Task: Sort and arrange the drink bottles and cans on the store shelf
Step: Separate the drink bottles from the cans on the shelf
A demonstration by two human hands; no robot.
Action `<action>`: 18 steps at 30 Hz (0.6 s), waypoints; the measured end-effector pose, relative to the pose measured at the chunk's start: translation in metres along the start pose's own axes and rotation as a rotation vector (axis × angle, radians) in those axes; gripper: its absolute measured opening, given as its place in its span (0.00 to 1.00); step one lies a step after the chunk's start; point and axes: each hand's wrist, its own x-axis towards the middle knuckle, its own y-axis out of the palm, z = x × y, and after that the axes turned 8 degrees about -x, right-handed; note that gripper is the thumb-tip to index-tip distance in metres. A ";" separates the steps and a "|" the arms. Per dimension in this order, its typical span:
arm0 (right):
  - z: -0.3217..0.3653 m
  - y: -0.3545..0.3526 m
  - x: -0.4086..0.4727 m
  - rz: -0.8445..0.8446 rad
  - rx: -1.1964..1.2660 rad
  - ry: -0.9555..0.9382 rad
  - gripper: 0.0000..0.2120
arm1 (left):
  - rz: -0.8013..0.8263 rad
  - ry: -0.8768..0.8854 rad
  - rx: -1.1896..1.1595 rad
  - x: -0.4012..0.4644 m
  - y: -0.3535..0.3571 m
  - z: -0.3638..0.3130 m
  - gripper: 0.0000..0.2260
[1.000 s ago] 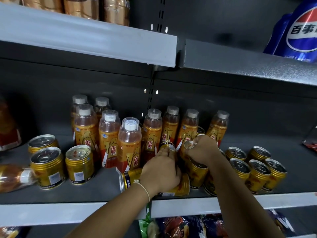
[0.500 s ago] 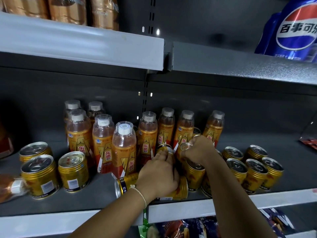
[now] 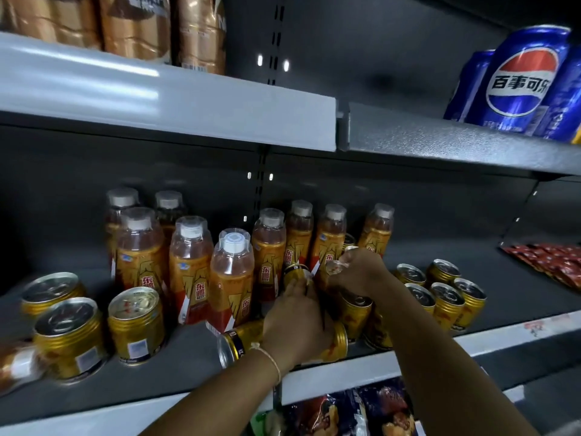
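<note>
Several orange drink bottles (image 3: 231,278) with clear caps stand in a cluster at the middle of the grey shelf (image 3: 503,338). My left hand (image 3: 295,325) is closed around a slim gold can (image 3: 295,271) standing just in front of the bottles. Beneath that wrist another gold can (image 3: 239,341) lies on its side near the shelf edge. My right hand (image 3: 361,272) grips a tilted gold can (image 3: 334,267), its shiny end facing me. More gold cans (image 3: 355,313) stand under my right hand.
Squat gold cans (image 3: 135,325) stand at the left and a group of slim ones (image 3: 446,303) at the right. Blue Pepsi cans (image 3: 518,83) and brown packs (image 3: 135,23) sit on the upper shelf. Red packets (image 3: 550,262) lie at far right, snack bags (image 3: 345,413) below.
My view has tilted upward and swung a little to the right, showing more of the upper shelf. Both hands stay closed on the same cans in front of the bottles.
</note>
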 end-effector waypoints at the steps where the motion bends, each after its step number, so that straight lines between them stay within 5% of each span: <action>1: 0.001 0.000 -0.001 -0.001 -0.012 0.003 0.15 | -0.014 0.001 -0.023 0.000 0.001 0.001 0.28; 11: -0.002 -0.005 0.008 0.074 0.106 -0.018 0.13 | -0.006 -0.019 -0.249 0.006 -0.010 0.001 0.12; 18: 0.005 -0.019 0.041 -0.105 0.302 0.048 0.14 | 0.075 -0.111 -0.350 0.035 -0.036 -0.017 0.05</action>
